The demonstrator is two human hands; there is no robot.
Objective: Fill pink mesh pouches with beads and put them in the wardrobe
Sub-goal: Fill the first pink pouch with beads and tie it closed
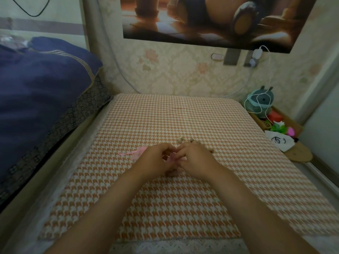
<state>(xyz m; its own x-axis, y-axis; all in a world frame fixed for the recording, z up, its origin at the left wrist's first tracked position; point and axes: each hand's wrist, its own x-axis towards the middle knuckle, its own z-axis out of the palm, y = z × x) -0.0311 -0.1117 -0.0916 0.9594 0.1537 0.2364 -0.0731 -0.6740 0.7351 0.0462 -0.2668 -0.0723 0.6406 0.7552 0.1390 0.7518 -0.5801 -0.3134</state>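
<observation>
My left hand [153,162] and my right hand [194,160] meet over the middle of the orange houndstooth cloth [183,198]. Both pinch a pink mesh pouch [173,162] between their fingertips; most of the pouch is hidden by the fingers, and its lower part bulges below the hands. Another pink pouch with a ribbon [134,153] lies flat on the cloth just left of my left hand. Beige beads [185,140] lie on the cloth behind my right hand, partly covered by it.
A navy quilt [42,85] is piled on the bed at the left. At the right edge stand a box with a grey-green plush toy [260,101], bright toys [280,127], a white drawstring bag [278,141] and a white cable [267,70]. A poster hangs on the wallpapered wall.
</observation>
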